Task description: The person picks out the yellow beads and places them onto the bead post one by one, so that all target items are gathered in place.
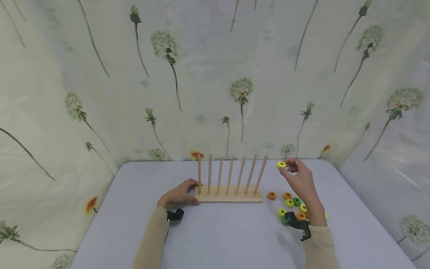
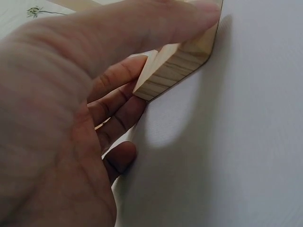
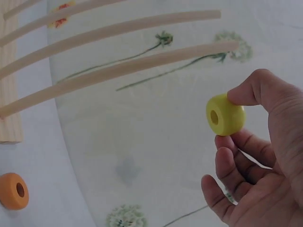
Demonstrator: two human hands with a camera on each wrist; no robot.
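A pale wooden rack (image 1: 228, 199) with several upright pegs stands on the table. My left hand (image 1: 180, 193) grips its left end, thumb at the front edge and fingers behind; the left wrist view shows the wooden base (image 2: 173, 71) between them. Up in the air to the right of the pegs, my right hand (image 1: 301, 180) pinches a yellow bead (image 3: 226, 115) between thumb and fingertip. The bead's hole faces the pegs in the right wrist view, and it is apart from the nearest peg (image 3: 118, 71). All pegs are bare.
Right of the rack lies an orange bead (image 1: 271, 195). Several more yellow, orange and green beads, among them a green bead (image 1: 296, 201), lie loosely below my right hand, some hidden by the forearm. A flower-printed curtain (image 1: 208, 93) hangs behind the white table (image 1: 228, 239).
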